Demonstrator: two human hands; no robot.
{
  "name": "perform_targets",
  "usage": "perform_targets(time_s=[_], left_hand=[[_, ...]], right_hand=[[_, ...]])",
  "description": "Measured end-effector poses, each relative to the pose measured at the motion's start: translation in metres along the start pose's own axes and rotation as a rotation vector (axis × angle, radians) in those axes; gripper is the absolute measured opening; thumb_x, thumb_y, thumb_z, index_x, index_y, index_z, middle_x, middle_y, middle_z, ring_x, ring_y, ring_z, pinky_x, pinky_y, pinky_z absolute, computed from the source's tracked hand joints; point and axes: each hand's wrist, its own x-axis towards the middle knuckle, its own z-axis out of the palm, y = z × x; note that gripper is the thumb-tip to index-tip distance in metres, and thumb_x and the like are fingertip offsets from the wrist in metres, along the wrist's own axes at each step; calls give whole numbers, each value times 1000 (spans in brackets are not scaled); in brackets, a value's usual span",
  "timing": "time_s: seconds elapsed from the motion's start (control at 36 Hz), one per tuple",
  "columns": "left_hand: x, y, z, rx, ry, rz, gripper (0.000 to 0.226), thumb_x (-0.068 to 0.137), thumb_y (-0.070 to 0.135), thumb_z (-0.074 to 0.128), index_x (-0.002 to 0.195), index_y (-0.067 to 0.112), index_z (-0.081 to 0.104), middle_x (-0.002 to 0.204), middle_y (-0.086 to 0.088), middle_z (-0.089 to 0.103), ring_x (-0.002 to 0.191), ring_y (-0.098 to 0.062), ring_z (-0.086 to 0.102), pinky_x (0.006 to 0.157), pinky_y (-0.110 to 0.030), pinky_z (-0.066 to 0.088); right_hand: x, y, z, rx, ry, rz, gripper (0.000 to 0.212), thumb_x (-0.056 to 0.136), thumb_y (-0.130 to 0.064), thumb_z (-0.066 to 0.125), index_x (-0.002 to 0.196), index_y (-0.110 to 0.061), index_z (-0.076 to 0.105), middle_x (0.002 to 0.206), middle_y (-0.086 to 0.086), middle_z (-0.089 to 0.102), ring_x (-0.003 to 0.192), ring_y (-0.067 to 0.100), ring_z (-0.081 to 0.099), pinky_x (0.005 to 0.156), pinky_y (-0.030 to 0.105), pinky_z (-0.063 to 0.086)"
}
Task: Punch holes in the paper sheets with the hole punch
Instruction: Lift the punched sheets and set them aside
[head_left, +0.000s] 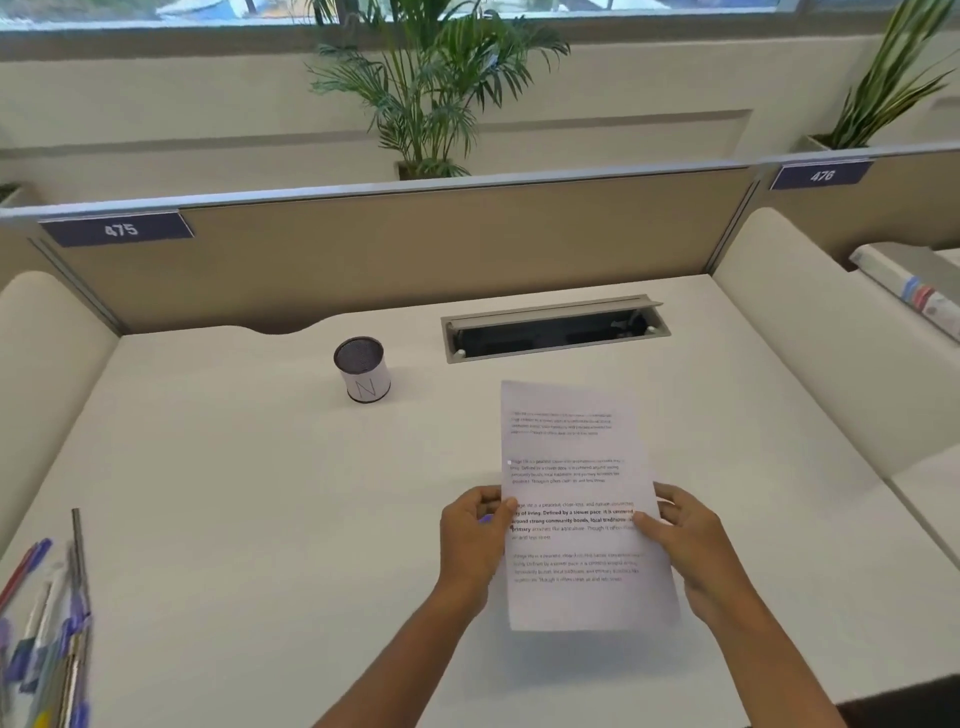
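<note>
A white paper sheet (571, 499) printed with several text paragraphs is held up over the white desk (260, 493), right of centre. My left hand (475, 525) pinches its left edge, and something small and purple shows inside that hand; I cannot tell what it is. My right hand (675, 530) pinches the right edge, thumb on the printed side. A small round hole shows near the sheet's left margin. No hole punch is plainly visible.
A dark mesh pen cup (362, 369) with a white band stands at centre back. An open cable tray (553, 330) is set into the desk behind the paper. Several pens (47, 634) lie at the left front edge. Padded dividers flank the desk.
</note>
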Motion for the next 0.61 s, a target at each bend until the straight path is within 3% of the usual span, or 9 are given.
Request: perform_targets(time_s=[0.06,0.19,0.28,0.36,0.42,0.53,0.61], left_hand=[[0,-2,12,18,-6,9,5,101,18,75,103,22,77,98,-3,84,93,-28,82,70,-40,67],[2,-9,50,98,-53,-14,9,102,16,73,105,25,71,103,-5,79,99,-25,80,78,-47,68],[7,-12,79,134,-85,-31,9,103,15,71,111,20,72,105,-10,77,102,-29,79,80,-59,68],[12,-13,104,161,-97,-33,9,102,15,72,110,20,73,105,-7,77,101,-29,79,79,-59,68],[16,-14,118,162,-107,-32,11,102,17,73,110,24,70,109,-2,77,103,-24,78,83,-52,69],[24,-5,137,121,-174,15,25,100,24,77,119,28,61,122,6,74,108,-12,75,79,-21,64],[28,14,148,99,-178,111,24,102,24,74,120,29,59,123,7,75,107,-9,75,78,-19,64]], right_hand=[[7,7,-8,-36,36,6,39,95,-1,72,129,-20,67,115,6,78,100,29,78,80,44,64],[28,20,-33,-101,94,42,40,96,0,70,132,-18,66,116,10,75,102,34,75,92,57,63],[44,22,-55,-104,104,74,39,96,3,68,130,-16,67,112,8,78,99,32,76,87,51,64],[56,22,-75,-107,113,86,34,97,3,67,123,-18,68,111,5,78,95,27,77,77,39,61],[61,18,-85,-121,116,72,29,97,2,66,117,-19,69,112,5,78,95,28,77,79,41,63],[68,2,-97,-117,101,-9,23,98,0,67,110,-20,71,110,4,79,97,29,77,89,53,64],[68,-14,-102,-90,78,-139,22,100,-2,67,110,-21,71,106,1,80,97,24,77,88,48,64]])
